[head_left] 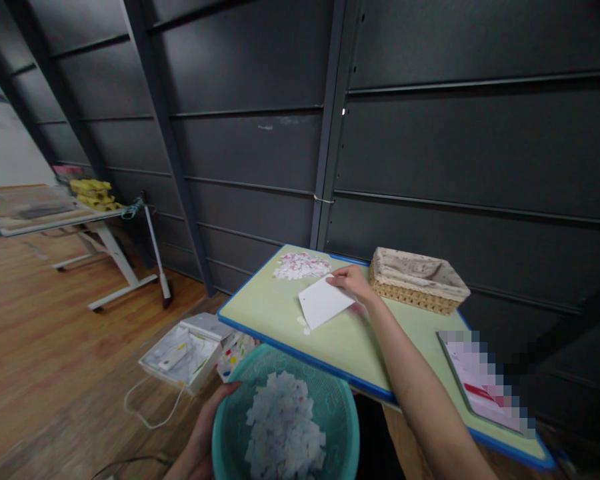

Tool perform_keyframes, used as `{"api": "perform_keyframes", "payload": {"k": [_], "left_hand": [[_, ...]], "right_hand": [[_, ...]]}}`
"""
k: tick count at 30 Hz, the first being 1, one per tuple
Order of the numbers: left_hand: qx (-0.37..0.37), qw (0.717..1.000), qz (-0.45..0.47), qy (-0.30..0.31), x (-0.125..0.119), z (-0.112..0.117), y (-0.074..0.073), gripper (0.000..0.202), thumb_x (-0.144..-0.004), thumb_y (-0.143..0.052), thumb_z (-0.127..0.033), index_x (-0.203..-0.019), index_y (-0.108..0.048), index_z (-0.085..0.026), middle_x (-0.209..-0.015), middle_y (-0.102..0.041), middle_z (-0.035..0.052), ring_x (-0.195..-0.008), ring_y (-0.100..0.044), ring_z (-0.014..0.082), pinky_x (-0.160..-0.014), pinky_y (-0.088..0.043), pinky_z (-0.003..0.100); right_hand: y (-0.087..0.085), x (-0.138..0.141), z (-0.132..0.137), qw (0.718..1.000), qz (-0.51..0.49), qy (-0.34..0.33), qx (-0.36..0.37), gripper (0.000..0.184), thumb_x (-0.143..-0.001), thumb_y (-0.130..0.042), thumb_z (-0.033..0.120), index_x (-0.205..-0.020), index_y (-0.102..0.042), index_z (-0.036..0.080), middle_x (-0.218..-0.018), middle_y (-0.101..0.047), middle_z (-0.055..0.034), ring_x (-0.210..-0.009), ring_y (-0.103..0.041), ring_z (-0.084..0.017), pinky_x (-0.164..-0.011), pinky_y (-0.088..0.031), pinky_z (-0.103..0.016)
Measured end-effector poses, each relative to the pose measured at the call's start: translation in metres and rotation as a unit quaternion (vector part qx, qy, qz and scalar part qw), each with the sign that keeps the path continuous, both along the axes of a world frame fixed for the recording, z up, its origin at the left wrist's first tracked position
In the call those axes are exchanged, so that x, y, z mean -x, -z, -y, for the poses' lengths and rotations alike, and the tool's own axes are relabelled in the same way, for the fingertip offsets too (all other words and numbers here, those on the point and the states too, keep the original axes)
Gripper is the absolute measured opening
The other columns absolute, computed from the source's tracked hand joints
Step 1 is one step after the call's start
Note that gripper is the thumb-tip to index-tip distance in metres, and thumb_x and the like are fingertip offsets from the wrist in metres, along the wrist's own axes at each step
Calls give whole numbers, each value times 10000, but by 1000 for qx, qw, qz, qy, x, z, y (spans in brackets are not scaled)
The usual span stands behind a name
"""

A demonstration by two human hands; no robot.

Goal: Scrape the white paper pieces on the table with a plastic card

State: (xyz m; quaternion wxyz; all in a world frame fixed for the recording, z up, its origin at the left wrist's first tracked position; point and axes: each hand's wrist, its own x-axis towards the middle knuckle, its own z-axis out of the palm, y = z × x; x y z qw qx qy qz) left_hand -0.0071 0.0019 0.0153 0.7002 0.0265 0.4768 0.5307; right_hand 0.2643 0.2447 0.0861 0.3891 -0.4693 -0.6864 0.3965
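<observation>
My left hand (213,413) grips the left rim of a teal plastic basket (347,427), held below the table's front edge. Inside the basket lies a heap of small white paper pieces (285,427). Above the table my right hand (350,280) pinches the upper edge of a white card (325,303) with a small hole near its left corner. A pile of white and pinkish paper scraps (303,265) sits on the table behind the card. A few loose scraps (305,327) lie just below the card.
The pale green table (260,313) has a blue edge. On it stand a lined wicker basket (415,303) and, at right, a tablet-like flat thing (485,387), partly pixelated. A white box (180,357) with a cord is on the floor. Another table (80,217) stands left; a dark panelled wall (260,153) rises behind.
</observation>
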Motion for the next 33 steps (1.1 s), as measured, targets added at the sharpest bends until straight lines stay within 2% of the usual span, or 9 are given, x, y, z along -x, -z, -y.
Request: {"api": "perform_keyframes", "payload": {"k": [5,11,13,16,18,20,22,25,33], "left_hand": [[-4,1000,-6,22,1,-2,4,90,-697,-668,-202,-681,-677,-114,-571,-733,85,-511,-668,243,-561,-533,365],[-34,999,-14,18,5,-2,11,62,-679,-685,-183,-694,-685,-123,-602,-746,68,-544,-682,236,-591,-537,352],[-28,999,-8,23,3,-2,8,64,-686,-680,-192,-690,-682,-128,-593,-743,64,-531,-676,235,-580,-536,355],[-12,1000,-5,11,-1,-1,1,48,-687,-675,-174,-658,-671,-135,-564,-733,52,-494,-659,218,-560,-531,341],[-3,1000,-11,1,-3,-1,-3,65,-689,-666,-166,-635,-667,-130,-542,-724,56,-466,-645,209,-539,-522,333],[-4,1000,-17,0,-4,-1,-5,77,-692,-656,-169,-630,-668,-127,-540,-723,63,-466,-644,212,-536,-518,337],[-7,1000,-19,9,-3,-1,-5,76,-694,-653,-179,-638,-668,-129,-557,-729,65,-483,-652,222,-550,-522,350],[-10,1000,-17,6,-2,-2,-4,65,-692,-655,-170,-640,-669,-135,-558,-729,53,-499,-658,218,-562,-521,343],[-6,1000,-9,21,0,-2,4,94,-707,-654,-197,-712,-692,-110,-605,-745,91,-570,-686,256,-646,-539,388]], "right_hand": [[-3,5,5,999,-25,-20,24,256,-566,-682,375,-594,-646,123,-483,-510,16,-438,-412,-99,-419,-232,-228],[-7,13,15,999,-26,-31,19,272,-575,-695,383,-520,-585,140,-455,-458,34,-429,-368,-81,-416,-200,-222],[-5,20,20,997,-29,-65,39,292,-585,-707,397,-526,-580,141,-461,-459,37,-428,-361,-76,-420,-198,-220],[-3,31,26,983,-40,-157,83,324,-575,-744,420,-550,-594,134,-491,-495,30,-444,-375,-73,-439,-217,-217],[-3,35,26,977,-63,-177,97,334,-543,-771,419,-567,-613,126,-511,-524,20,-461,-403,-77,-455,-244,-216],[-3,34,23,981,-110,-130,92,337,-522,-778,419,-592,-630,124,-520,-538,14,-466,-422,-85,-459,-262,-220],[-2,28,18,985,-150,-51,75,333,-516,-770,416,-605,-629,127,-512,-531,16,-456,-418,-90,-445,-254,-223],[0,18,10,988,-147,30,45,318,-501,-760,401,-576,-604,134,-479,-491,27,-438,-381,-87,-424,-214,-226],[3,13,3,997,-63,49,20,290,-518,-706,401,-542,-596,134,-475,-482,20,-445,-370,-92,-437,-204,-241]]}}
